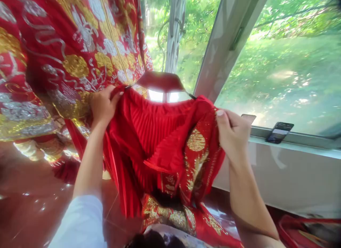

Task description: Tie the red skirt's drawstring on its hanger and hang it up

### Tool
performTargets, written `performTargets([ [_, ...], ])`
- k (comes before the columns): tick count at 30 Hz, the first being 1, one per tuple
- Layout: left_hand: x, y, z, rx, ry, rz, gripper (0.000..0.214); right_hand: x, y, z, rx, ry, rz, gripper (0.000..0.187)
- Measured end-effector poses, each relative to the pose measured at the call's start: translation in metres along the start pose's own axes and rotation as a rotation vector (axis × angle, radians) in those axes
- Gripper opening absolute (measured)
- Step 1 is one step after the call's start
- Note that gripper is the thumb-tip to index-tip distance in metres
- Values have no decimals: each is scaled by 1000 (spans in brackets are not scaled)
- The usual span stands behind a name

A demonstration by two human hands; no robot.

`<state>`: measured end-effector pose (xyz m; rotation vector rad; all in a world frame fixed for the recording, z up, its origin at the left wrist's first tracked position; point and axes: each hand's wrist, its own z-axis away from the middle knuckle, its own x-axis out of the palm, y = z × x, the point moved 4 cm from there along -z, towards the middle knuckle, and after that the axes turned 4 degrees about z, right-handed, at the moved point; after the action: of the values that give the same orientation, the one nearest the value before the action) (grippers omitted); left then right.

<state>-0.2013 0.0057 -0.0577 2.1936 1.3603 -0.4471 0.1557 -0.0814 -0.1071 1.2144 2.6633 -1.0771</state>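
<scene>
A red pleated skirt (160, 123) with a gold-embroidered panel is spread out in front of me. My left hand (103, 104) is closed on the left end of its gathered waist, fingers bent over the fabric. At the opposite end, my right hand (234, 130) pinches the waist edge between thumb and fingers. Behind the waist rises a dark reddish hanger (161, 80), with a dark clip near each side. The lower folds hang down, partly hiding red and gold embroidered cloth (170, 214) near my lap.
A large red garment (87, 45) with gold and silver embroidery hangs at the left, close to my left hand. A phone (280, 132) leans on the window sill (314, 151). Low on the right lies a red item (295, 226), partly cut off. The floor (29, 212) is reddish and shiny.
</scene>
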Motion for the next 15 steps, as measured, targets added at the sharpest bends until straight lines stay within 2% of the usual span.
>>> performTargets([
  [4,7,3,-4,21,-72,81,34,-2,-4,3,23,65,17,37],
  [6,8,5,2,4,-61,75,34,-6,-2,1,35,113,14,35],
  [8,4,5,8,-3,-34,73,34,-8,2,1,38,120,25,34],
  [10,-2,7,9,6,-58,116,35,-10,4,0,61,89,76,37],
  [13,-8,19,-5,49,-140,271,40,-12,-8,-10,91,41,223,42],
  [15,-6,39,-24,115,-173,405,40,-10,-31,-28,53,72,280,34],
])
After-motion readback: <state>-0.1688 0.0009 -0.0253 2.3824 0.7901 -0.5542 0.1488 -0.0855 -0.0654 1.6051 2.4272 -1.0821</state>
